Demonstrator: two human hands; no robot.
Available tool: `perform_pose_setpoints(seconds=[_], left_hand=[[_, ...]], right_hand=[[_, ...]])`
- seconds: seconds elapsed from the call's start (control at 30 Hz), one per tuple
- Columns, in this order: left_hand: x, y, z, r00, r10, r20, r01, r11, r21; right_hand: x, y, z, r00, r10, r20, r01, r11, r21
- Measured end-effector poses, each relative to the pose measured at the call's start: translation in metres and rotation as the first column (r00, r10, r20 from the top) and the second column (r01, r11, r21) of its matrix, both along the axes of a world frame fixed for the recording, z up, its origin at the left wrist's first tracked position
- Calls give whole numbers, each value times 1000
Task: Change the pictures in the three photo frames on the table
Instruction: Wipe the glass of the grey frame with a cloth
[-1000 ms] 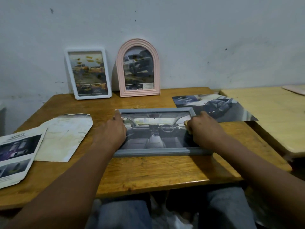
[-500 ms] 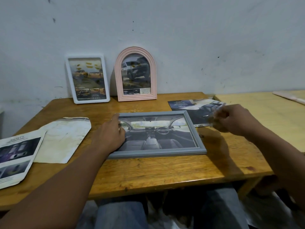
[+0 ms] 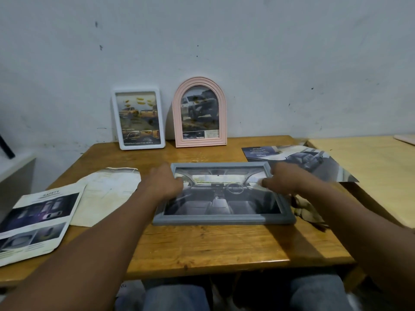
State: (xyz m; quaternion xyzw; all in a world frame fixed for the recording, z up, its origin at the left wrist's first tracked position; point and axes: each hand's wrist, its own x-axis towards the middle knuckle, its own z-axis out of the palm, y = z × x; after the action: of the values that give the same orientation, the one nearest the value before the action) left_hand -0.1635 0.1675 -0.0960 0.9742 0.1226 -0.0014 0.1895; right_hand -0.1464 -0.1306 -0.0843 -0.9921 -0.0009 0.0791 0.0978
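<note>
A grey photo frame lies flat in the middle of the wooden table, with a car-interior picture in it. My left hand rests on its left edge, fingers curled over the rim. My right hand hovers over its upper right corner with fingers reaching onto the picture, holding nothing that I can make out. A white rectangular frame and a pink arched frame stand against the wall at the back, each with a car picture.
A loose car print lies at the back right, overhanging the table edge. A crumpled brownish scrap sits right of the grey frame. A beige paper and a safety leaflet lie at the left. A pale table adjoins on the right.
My right hand swung out to the right with something small, then came back to the grey frame's right corner. The crumpled scrap now lies beside the frame. My left hand stayed on the frame.
</note>
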Motion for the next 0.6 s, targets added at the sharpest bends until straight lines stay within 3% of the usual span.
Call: perform_pose_setpoints(seconds=[0.17, 0.33, 0.47, 0.6], left_hand=[[5, 1, 7, 999, 35, 35, -29, 987, -160], [16, 2, 24, 964, 66, 259, 26, 942, -334], [28, -9, 55, 881, -2, 473, 182, 925, -335], [43, -36, 69, 829, -102, 550, 293, 917, -271]], right_hand=[[5, 11, 8, 995, -80, 54, 75, 992, 100], [17, 11, 49, 946, -147, 289, 91, 975, 202], [27, -5, 79, 871, -178, 457, -20, 918, 395], [33, -33, 88, 815, -186, 548, -139, 856, 498]])
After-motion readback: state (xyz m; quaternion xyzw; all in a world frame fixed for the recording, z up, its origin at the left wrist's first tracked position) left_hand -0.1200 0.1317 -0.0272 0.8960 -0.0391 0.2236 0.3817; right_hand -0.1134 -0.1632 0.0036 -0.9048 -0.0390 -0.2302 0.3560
